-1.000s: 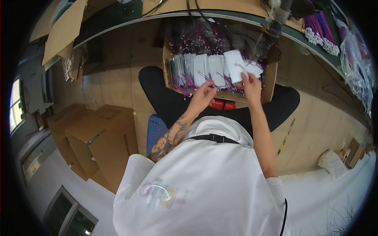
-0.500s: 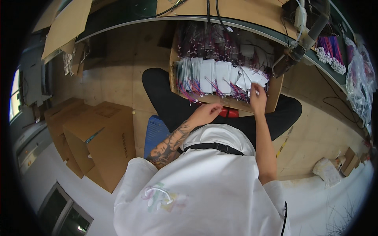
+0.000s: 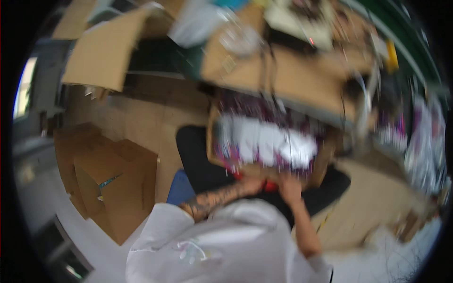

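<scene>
The picture is heavily blurred by motion. An open cardboard box [image 3: 325, 162] rests on my lap, packed with a row of white flat packets [image 3: 264, 144] over purple ones. My left hand [image 3: 257, 185], on a tattooed forearm, sits at the box's near edge. Close beside it, my right hand [image 3: 290, 188] lies at the same edge. A small red thing [image 3: 270, 187] shows between the hands. The blur hides the fingers, so I cannot tell whether either hand holds anything.
Brown cardboard boxes [image 3: 118, 184] stand on the floor at my left, next to a blue object [image 3: 181, 188]. A cluttered wooden workbench [image 3: 292, 70] runs across the top, with a cardboard sheet [image 3: 101, 52] at upper left. More purple and white packets [image 3: 424, 146] lie at right.
Both hands have dropped from the packets inside the box to its near edge. The view has swung upward and become blurred.
</scene>
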Available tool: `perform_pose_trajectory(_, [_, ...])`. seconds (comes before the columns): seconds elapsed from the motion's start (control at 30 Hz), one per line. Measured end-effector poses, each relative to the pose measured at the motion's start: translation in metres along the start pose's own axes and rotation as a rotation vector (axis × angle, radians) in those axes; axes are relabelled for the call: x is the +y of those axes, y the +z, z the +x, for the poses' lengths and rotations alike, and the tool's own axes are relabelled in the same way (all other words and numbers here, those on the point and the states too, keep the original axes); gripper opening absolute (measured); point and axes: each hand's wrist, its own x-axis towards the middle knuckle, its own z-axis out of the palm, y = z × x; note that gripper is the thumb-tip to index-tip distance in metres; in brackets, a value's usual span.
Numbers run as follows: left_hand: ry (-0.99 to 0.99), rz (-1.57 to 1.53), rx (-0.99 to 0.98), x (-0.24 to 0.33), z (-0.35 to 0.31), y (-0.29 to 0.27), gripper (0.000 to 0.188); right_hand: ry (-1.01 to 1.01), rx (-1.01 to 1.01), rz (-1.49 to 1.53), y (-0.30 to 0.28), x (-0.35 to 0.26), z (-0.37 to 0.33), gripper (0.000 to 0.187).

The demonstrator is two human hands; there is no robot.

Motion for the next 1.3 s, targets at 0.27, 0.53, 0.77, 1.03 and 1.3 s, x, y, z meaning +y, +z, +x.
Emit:
perform_pose_trajectory(0.27, [0.178,-0.025,-0.014,0.014,-0.003,0.004,0.063,0.070,-0.408,0.099,-0.011,0.021,-0.002,0.050])
perform_pose_trajectory(0.53, [0.494,-0.461,-0.054,0.006,0.002,-0.041,0.034,-0.092,-0.404,0.106,0.002,0.036,0.013,0.060])
perform_pose_trajectory(0.77, [0.113,-0.659,-0.188,0.024,-0.054,-0.151,0.030,0.040,-0.339,0.148,-0.001,0.023,0.012,0.050])
perform_pose_trajectory(1.03, [0.263,-0.718,0.641,0.073,-0.132,-0.460,0.023,0.094,-0.321,0.149,0.008,0.030,0.008,0.044])
perform_pose_trajectory(1.3, [-0.437,0.363,1.211,-0.081,-0.019,-0.634,0.062,0.250,-0.412,0.281,0.066,0.083,0.033,0.059])
